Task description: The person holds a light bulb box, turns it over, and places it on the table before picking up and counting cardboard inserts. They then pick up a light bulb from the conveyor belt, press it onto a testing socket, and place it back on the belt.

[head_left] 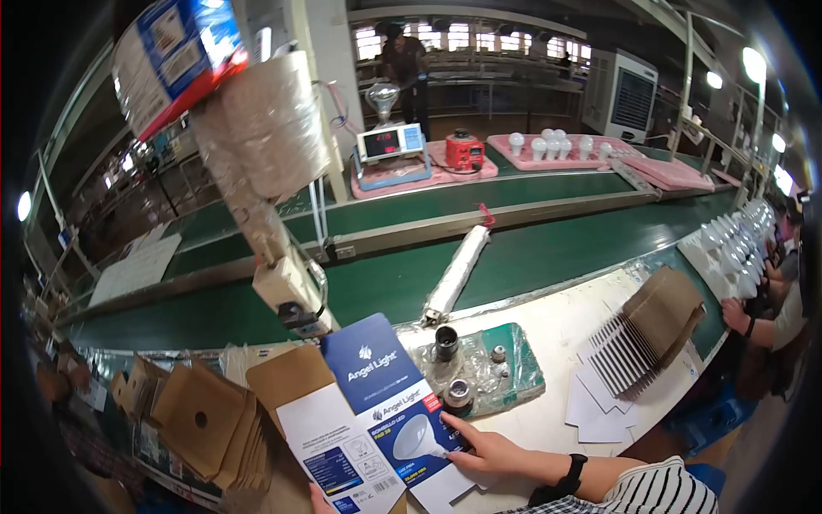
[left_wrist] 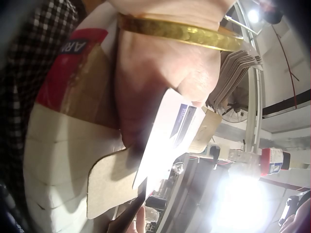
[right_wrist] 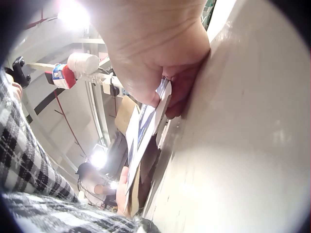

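A printed bulb box (head_left: 347,454), blue and white with "Angel Light" and a lamp picture, is held flat-sided with its flaps out, tilted over the front of the table. My right hand (head_left: 488,451) pinches its right edge, thumb on the printed face, as the right wrist view (right_wrist: 160,63) also shows. At the lower left edge my left hand (left_wrist: 167,73) grips the carton; in the head view only a bit of it shows. Brown cardboard flaps (head_left: 282,377) stick out at the carton's upper left. Just behind the box stand two dark sockets, one (head_left: 446,343) upright.
Brown folded cartons (head_left: 201,420) stack at left. A plastic-wrapped green board (head_left: 514,364) bears small metal fittings. Slotted cardboard dividers (head_left: 651,334) lie on white cards (head_left: 591,411) at right. Beyond run a green conveyor belt (head_left: 548,231) and a wrapped post (head_left: 265,223). Another person's hand (head_left: 736,315) is near bulbs.
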Tool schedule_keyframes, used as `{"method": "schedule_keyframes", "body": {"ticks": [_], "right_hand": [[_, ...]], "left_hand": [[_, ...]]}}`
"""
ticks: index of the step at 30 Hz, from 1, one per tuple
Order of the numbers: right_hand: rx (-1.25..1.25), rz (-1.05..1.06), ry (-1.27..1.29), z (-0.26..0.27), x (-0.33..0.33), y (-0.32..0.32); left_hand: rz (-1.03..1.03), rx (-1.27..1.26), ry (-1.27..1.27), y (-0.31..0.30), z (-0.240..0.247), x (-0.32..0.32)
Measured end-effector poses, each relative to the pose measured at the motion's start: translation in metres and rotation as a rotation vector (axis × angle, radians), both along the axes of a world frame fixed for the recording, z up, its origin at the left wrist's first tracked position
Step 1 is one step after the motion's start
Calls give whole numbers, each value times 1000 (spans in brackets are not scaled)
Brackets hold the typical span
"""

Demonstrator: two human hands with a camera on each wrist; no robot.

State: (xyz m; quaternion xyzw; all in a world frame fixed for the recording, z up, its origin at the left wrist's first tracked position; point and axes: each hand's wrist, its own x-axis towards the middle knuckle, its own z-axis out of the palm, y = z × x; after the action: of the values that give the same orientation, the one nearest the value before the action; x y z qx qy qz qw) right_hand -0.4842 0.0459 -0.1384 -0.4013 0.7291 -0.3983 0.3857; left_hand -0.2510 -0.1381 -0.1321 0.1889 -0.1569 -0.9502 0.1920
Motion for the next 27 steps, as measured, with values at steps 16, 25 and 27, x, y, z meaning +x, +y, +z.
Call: {"method": "schedule_keyframes", "body": {"ticks": [16, 25, 27], "right_hand": [[-163, 324, -170, -13, -14, 20], [-172, 486, 20, -26, -18, 23], [-186, 477, 28, -27, -16, 26]], "left_hand": [[-113, -254, -2, -12, -11, -3], [-143, -340, 28, -14, -27, -3], [-149, -361, 40, -14, -29, -2]]}}
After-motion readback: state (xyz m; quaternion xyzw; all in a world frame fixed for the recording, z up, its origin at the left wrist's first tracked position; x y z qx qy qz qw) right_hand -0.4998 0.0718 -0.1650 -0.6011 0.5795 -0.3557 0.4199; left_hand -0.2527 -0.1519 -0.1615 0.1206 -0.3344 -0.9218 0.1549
